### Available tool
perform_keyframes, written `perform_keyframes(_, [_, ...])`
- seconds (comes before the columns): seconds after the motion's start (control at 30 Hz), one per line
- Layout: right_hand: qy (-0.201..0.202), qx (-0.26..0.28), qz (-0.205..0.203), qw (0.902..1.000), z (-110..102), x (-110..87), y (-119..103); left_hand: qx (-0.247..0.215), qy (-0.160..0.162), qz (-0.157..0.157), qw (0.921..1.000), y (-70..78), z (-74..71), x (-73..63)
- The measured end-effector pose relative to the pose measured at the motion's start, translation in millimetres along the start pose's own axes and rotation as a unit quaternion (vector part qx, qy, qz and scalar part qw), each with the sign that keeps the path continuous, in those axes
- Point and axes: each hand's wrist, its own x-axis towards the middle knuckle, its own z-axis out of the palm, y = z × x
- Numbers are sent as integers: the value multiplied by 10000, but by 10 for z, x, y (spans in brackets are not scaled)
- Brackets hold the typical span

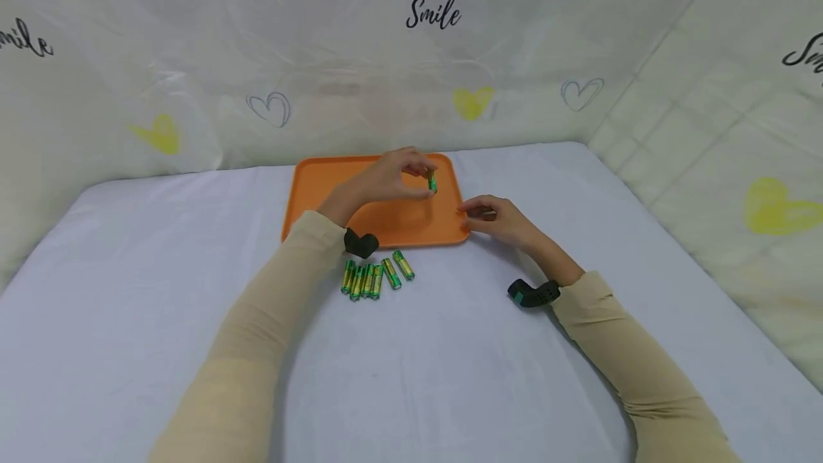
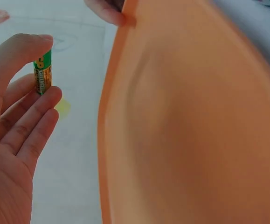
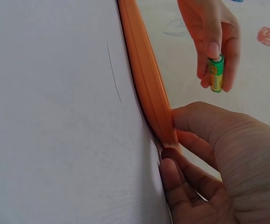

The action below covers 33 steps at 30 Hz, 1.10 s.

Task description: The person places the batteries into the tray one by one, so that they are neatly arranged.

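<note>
Above the orange tray (image 1: 411,229), my left hand (image 1: 393,178) holds a green and gold battery (image 1: 433,181) upright, its ends caught between thumb and fingers. The left wrist view shows the thumb on one end of the battery (image 2: 43,74) and fingertips at the other. At the tray's near right corner, my right hand (image 1: 504,221) pinches the rim; in the right wrist view its thumb presses the orange wall (image 3: 151,84), with fingers around the corner. Several more batteries (image 1: 376,281) lie in a loose row on the cloth, just in front of the tray.
A white cloth (image 1: 411,370) covers the table. Behind it hangs a pale sheet (image 1: 360,41) printed with hearts and lettering, and it continues along the right side. Each wrist wears a black device, one of them a dark band (image 1: 534,294) on the right.
</note>
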Motion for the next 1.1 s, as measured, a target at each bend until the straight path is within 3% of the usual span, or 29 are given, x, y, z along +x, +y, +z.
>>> perform_keyframes(0.77, [12, 117, 119, 9999, -11, -18, -29, -289, -272, -453, 9982, -103, 198, 265])
perform_keyframes(1.1, [34, 113, -53, 9999, -6, -25, -22, -151, -416, -545, 9975, -146, 282, 337])
